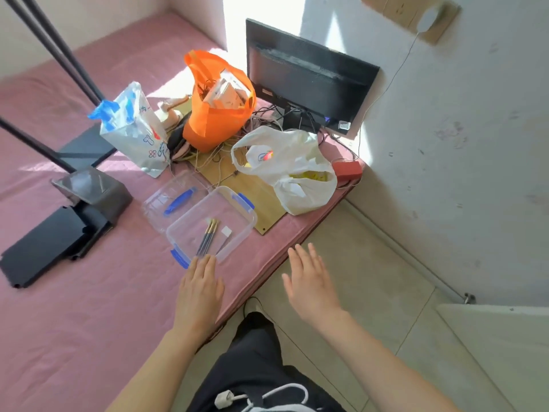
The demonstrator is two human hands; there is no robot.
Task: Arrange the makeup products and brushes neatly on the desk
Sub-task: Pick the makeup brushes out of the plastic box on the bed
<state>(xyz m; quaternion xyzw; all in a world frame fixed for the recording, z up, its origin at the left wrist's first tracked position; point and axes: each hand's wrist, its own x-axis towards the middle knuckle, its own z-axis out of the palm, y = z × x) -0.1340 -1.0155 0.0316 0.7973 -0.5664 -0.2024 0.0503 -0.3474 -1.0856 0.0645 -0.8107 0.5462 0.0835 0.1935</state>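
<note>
Brushes [208, 237] lie together in the clear storage box [208, 208] on the pink bed [89, 292], with its lid [160, 200] just beside. The left hand [199, 288], fingers straight, reaches the box's near rim; the right hand [310, 281] hovers spread and empty. The likely next step is lifting the brushes out, which needs a pinch on their handles.

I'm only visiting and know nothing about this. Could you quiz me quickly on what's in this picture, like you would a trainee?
1. True or false: the makeup brushes lie inside the clear plastic box.
2. Where is the box's lid? A) clipped on the box B) lying beside the box C) in a hand
3. Fill in: the left hand and right hand both have straight fingers and hold ____.

Key: 1 true; 2 B; 3 nothing.
</note>
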